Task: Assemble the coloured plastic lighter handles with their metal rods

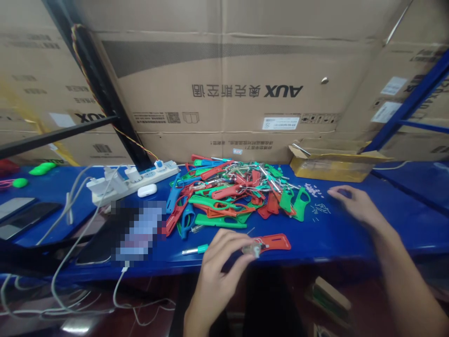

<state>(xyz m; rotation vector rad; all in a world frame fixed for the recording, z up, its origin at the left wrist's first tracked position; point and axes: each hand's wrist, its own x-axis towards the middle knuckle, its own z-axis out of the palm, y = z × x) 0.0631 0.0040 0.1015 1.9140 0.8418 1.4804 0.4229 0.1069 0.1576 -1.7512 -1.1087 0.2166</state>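
My left hand [224, 267] pinches a small translucent part [253, 249] over the front edge of the blue table. Just beyond it lies a red plastic lighter casing [277, 242] with thin white wires near its end. To the left of my fingers rests a teal-tipped metal tube [195, 250]. My right hand [354, 201] is at the right, thumb and forefinger brought together; anything between them is too small to make out. Near its fingertips are small pale pieces [313, 190] and thin white pins [322, 208]. A green casing [300, 204] lies left of those.
A heap of red, green and blue casings [224, 192] covers the middle of the table [351, 243]. An open cardboard box [329, 167] stands behind my right hand. At the left are a power strip [150, 175], a phone [140, 234], white cables and an earphone case [147, 190].
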